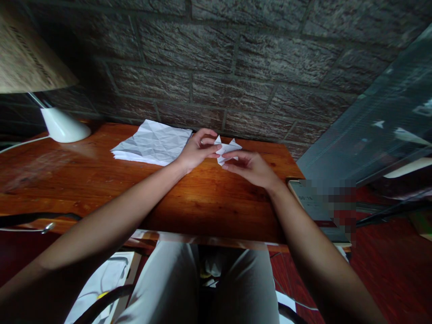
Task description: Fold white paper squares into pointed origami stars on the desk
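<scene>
A small piece of folded white paper (pixel 228 148) with pointed corners is held between both hands, just above the wooden table. My left hand (pixel 198 149), with a ring on one finger, pinches its left side between thumb and fingers. From the right, my right hand (pixel 251 168) grips the lower right part with thumb and forefinger. My fingers cover portions of the paper. Left of my left hand lies a stack of creased white paper sheets (pixel 157 141), its top sheet marked by many fold lines.
The wooden table (pixel 216 207) runs up to a dark brick wall (pixel 216 63). A lamp with a white base (pixel 64 126) stands at the left. Beyond the table's right edge are a partly blurred grey panel (pixel 310 202) and a large translucent sheet (pixel 364 121).
</scene>
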A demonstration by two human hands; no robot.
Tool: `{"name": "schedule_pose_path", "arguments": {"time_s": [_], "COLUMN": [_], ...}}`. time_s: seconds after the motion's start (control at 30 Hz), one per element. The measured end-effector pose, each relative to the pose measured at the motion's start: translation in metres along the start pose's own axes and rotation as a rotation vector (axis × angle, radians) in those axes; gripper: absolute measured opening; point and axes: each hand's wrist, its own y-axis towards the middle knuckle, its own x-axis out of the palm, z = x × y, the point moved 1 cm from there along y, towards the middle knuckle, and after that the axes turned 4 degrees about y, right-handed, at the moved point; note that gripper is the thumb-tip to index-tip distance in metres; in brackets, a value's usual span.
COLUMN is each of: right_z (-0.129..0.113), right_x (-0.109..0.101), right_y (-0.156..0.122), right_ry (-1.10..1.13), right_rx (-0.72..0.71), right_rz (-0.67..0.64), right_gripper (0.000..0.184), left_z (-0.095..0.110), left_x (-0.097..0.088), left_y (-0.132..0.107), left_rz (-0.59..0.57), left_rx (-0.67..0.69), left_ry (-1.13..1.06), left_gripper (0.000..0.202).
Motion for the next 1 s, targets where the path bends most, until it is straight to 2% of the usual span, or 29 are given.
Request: {"name": "schedule_pose_path", "arguments": {"time_s": [0.13, 0.27, 0.4, 0.63, 0.9, 1.0], "right_z": [0.002, 0.008, 0.011, 0.013, 0.001, 0.000], "right_x": [-0.001, -0.003, -0.004, -0.004, 0.000, -0.001], "right_y": [-0.001, -0.001, 0.001, 0.002, 0.002, 0.002], "right_ry": [-0.033, -0.047, -0.043, -0.104, -0.031, -0.027], "right_rx": [0.018, 0.064, 0.047, 0.049, 0.029, 0.050], "right_rz": [-0.006, 0.086, 0.138, 0.200, 0.145, 0.168], "right_gripper": [0.032, 0.033, 0.037, 0.034, 0.028, 0.026], "left_z": [0.000, -0.006, -0.010, -0.007, -0.004, -0.003], "left_x": [0.001, 0.004, 0.004, 0.003, 0.003, 0.004], "left_y": [0.001, 0.002, 0.002, 0.001, 0.001, 0.000], "left_rz": [0.015, -0.050, -0.105, -0.074, -0.069, -0.097], "left_rx": [0.017, 0.032, 0.085, 0.128, 0.116, 0.129], "left_ry": [0.043, 0.152, 0.232, 0.276, 0.272, 0.268], "left_gripper": [0.047, 0.043, 0.041, 0.039, 0.039, 0.043]}}
